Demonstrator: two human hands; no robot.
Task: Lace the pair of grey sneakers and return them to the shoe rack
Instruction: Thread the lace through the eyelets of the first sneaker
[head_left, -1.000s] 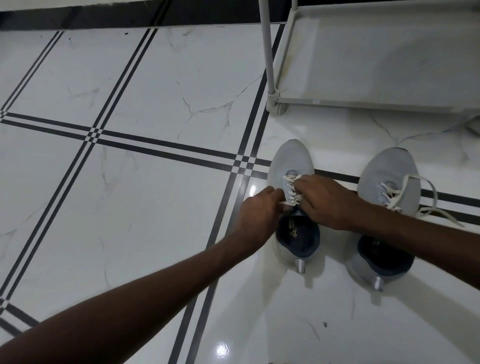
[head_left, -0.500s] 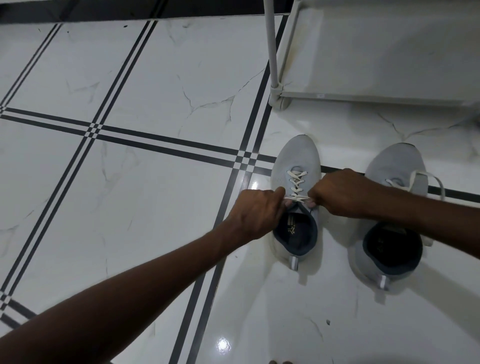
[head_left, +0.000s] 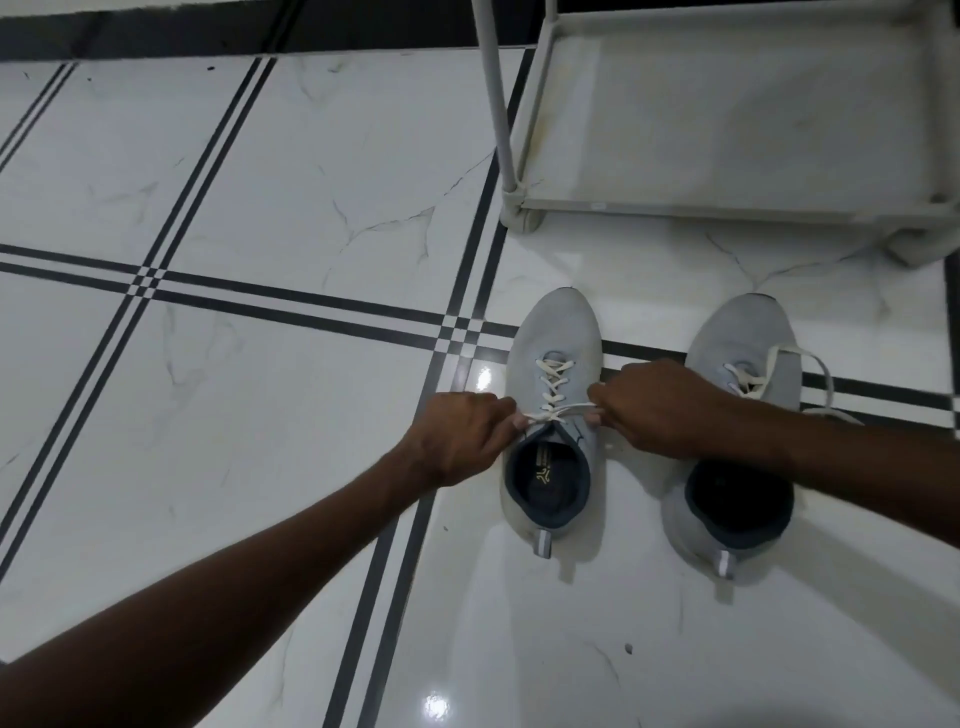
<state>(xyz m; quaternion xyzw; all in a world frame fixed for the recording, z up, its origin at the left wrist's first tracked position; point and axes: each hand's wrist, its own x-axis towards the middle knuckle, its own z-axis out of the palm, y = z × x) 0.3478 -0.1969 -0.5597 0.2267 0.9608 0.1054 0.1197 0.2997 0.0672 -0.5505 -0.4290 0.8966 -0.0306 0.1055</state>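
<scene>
Two grey sneakers stand side by side on the floor, toes pointing toward the rack. The left sneaker (head_left: 553, 332) has its white lace (head_left: 555, 382) crossed through the eyelets. My left hand (head_left: 457, 439) pinches one lace end at the shoe's left side, and my right hand (head_left: 660, 408) pinches the other end at its right side, so the lace stretches taut across the tongue. The right sneaker (head_left: 743, 332) lies partly under my right forearm, with a loose lace (head_left: 810, 364) looping off its side. The white shoe rack (head_left: 727, 208) stands just beyond the shoes.
The floor (head_left: 260, 182) is glossy white marble tile with black stripe lines. The rack's lowest shelf sits at floor level at the upper right, with a corner post (head_left: 493, 93) rising at its left front. A dark skirting runs along the top edge.
Both hands have moved apart from the middle of the left sneaker to its two sides, drawing the lace ends outward and tight. The view has shifted slightly.
</scene>
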